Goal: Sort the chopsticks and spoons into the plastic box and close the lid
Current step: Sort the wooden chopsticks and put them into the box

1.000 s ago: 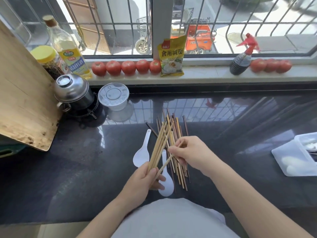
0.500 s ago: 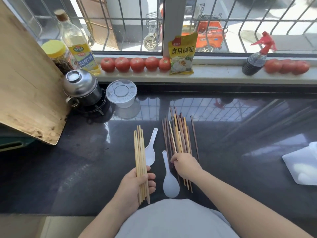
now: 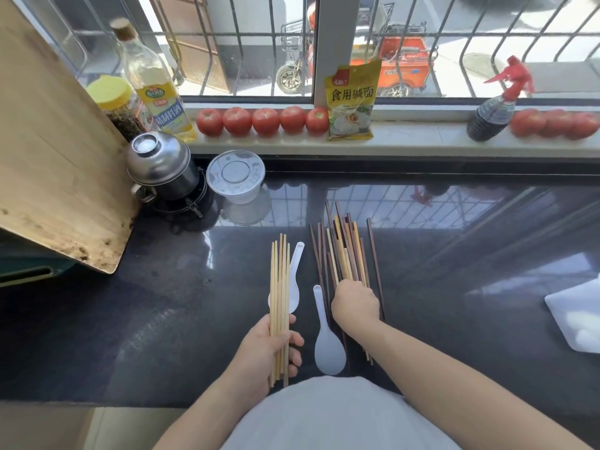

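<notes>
In the head view we see both forearms reach forward from the bottom edge over the dark countertop (image 3: 162, 319). Our left hand (image 3: 269, 349) sits low and near the body, palm turned inward, its fingers curled round a bundle of pale chopsticks (image 3: 280, 287). The bundle's long axis runs almost straight away from us, the far tips pointing toward the window and the near ends sticking out just below the fist. Our right hand (image 3: 355, 303) lies farther forward, back of the hand up, knuckles bent down onto the pile of mixed chopsticks (image 3: 344, 251); the fingertips are hidden beneath the hand, so we cannot tell whether they pinch a stick or merely press on the pile. That pile, dark and light sticks together, also runs away from us, fanning slightly at the far end.

Two white spoons lie on the counter. One spoon (image 3: 295, 277) lies just beside and partly behind the held bundle, handle pointing away. The other spoon (image 3: 328, 349) lies between our two hands, bowl toward us, handle pointing away.

The plastic box (image 3: 578, 323) shows only as a white corner at the right edge, well apart from the hands.
</notes>
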A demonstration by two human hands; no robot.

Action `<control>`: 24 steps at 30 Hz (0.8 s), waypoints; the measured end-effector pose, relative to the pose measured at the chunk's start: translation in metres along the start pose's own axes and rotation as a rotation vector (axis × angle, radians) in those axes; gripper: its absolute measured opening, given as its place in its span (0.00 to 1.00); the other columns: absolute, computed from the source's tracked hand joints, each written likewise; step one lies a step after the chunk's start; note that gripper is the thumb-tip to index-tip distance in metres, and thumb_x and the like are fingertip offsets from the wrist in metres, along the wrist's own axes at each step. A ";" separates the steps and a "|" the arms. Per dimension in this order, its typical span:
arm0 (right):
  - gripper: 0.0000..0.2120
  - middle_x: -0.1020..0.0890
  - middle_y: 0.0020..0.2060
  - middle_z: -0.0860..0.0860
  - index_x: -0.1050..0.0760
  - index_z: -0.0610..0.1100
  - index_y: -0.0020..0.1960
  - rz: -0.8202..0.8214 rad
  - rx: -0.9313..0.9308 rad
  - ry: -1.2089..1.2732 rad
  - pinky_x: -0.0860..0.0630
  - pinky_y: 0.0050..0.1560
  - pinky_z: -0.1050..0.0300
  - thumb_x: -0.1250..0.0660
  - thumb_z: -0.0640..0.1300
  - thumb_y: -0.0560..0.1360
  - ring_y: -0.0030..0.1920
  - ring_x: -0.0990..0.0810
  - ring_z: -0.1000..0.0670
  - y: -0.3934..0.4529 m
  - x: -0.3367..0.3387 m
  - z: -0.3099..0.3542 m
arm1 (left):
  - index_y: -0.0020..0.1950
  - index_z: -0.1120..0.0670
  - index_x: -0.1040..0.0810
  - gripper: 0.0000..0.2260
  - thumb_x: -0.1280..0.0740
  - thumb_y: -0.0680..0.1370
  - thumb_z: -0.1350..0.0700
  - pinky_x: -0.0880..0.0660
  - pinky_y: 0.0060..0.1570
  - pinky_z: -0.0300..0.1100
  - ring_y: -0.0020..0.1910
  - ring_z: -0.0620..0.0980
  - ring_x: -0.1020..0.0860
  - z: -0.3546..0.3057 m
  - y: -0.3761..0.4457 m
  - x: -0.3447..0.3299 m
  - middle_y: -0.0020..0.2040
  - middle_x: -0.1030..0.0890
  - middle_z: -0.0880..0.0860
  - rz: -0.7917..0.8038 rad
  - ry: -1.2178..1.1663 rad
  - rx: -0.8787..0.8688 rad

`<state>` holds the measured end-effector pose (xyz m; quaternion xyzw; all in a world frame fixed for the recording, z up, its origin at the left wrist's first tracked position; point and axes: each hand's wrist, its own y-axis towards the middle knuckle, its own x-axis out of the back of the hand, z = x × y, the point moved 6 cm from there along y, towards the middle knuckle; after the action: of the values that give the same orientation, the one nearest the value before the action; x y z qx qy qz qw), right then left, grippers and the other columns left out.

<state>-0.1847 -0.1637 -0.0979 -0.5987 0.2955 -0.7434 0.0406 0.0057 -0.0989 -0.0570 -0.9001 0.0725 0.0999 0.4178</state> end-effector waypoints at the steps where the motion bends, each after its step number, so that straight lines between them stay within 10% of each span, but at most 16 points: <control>1: 0.06 0.20 0.42 0.47 0.20 0.42 0.53 0.010 -0.019 0.029 0.22 0.37 0.57 0.36 0.39 0.81 0.39 0.20 0.47 0.001 -0.001 -0.001 | 0.64 0.59 0.26 0.12 0.44 0.85 0.66 0.28 0.29 0.45 0.30 0.53 0.26 -0.001 0.000 0.000 0.41 0.22 0.60 -0.004 0.011 -0.009; 10: 0.10 0.20 0.36 0.47 0.23 0.43 0.42 0.060 -0.054 0.316 0.21 0.34 0.54 0.35 0.48 0.79 0.35 0.20 0.47 -0.006 0.013 -0.011 | 0.62 0.60 0.25 0.10 0.43 0.87 0.57 0.34 0.25 0.42 0.27 0.50 0.31 -0.005 -0.001 -0.001 0.35 0.25 0.55 -0.038 0.031 -0.050; 15: 0.14 0.15 0.37 0.44 0.26 0.56 0.56 0.117 0.037 0.970 0.23 0.33 0.55 0.37 0.37 0.79 0.31 0.22 0.49 -0.038 0.056 -0.024 | 0.60 0.62 0.24 0.11 0.41 0.86 0.57 0.34 0.26 0.40 0.27 0.48 0.32 -0.011 0.004 0.003 0.34 0.27 0.52 -0.062 -0.027 -0.086; 20: 0.07 0.13 0.42 0.47 0.21 0.44 0.56 -0.045 0.223 1.178 0.22 0.34 0.55 0.35 0.38 0.82 0.38 0.14 0.49 -0.064 0.113 -0.047 | 0.57 0.60 0.25 0.08 0.42 0.86 0.59 0.30 0.30 0.43 0.29 0.50 0.29 -0.013 0.004 -0.009 0.35 0.25 0.53 -0.025 -0.045 -0.127; 24: 0.16 0.24 0.28 0.48 0.21 0.42 0.44 -0.193 0.116 1.268 0.34 0.29 0.59 0.37 0.51 0.83 0.28 0.31 0.51 -0.057 0.125 -0.072 | 0.57 0.61 0.25 0.08 0.43 0.86 0.59 0.22 0.38 0.46 0.36 0.53 0.20 -0.016 0.001 -0.018 0.42 0.19 0.57 0.010 0.045 -0.180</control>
<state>-0.2683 -0.1408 0.0304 -0.0636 0.1663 -0.9681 -0.1766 -0.0099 -0.1112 -0.0432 -0.9356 0.0773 0.0877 0.3331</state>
